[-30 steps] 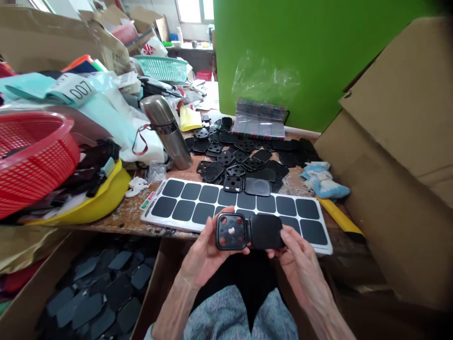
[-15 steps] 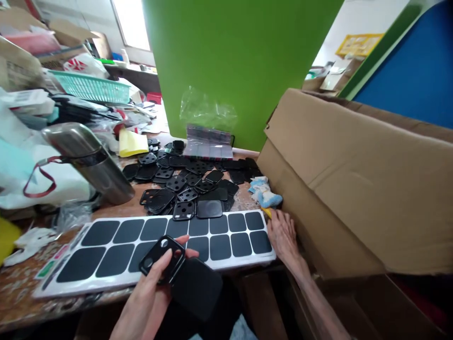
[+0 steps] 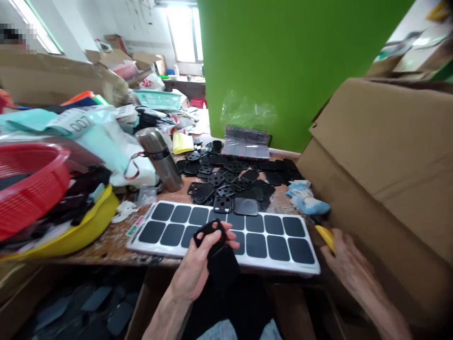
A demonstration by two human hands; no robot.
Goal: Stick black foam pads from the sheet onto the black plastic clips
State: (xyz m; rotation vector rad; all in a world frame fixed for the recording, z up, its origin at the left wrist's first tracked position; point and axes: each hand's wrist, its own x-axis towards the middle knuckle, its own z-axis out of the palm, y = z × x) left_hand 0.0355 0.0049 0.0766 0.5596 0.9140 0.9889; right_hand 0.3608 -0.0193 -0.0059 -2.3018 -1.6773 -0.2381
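Note:
My left hand [image 3: 196, 269] is closed on a black hinged plastic piece [image 3: 215, 250] with round holes in one half, held just in front of the table edge. My right hand [image 3: 348, 264] reaches to the right, its fingers on a yellow-handled tool [image 3: 325, 236] that lies at the table's right end beside the cardboard box. Between the hands lies a white sheet of black rounded-square pads [image 3: 226, 229]. Behind it is a pile of black plastic pieces [image 3: 233, 179].
A steel flask [image 3: 159, 158] lies left of the pile, with a red basket [image 3: 31, 184] over a yellow bowl [image 3: 81, 231] farther left. A large cardboard box [image 3: 385, 160] fills the right. A blue rag [image 3: 307, 200] and a green board [image 3: 283, 61] stand behind. Black pads lie in a box below [image 3: 88, 307].
My right hand let go of the black piece and went right to the yellow tool. My left hand kept the piece and lowered it. The view swung right, then back.

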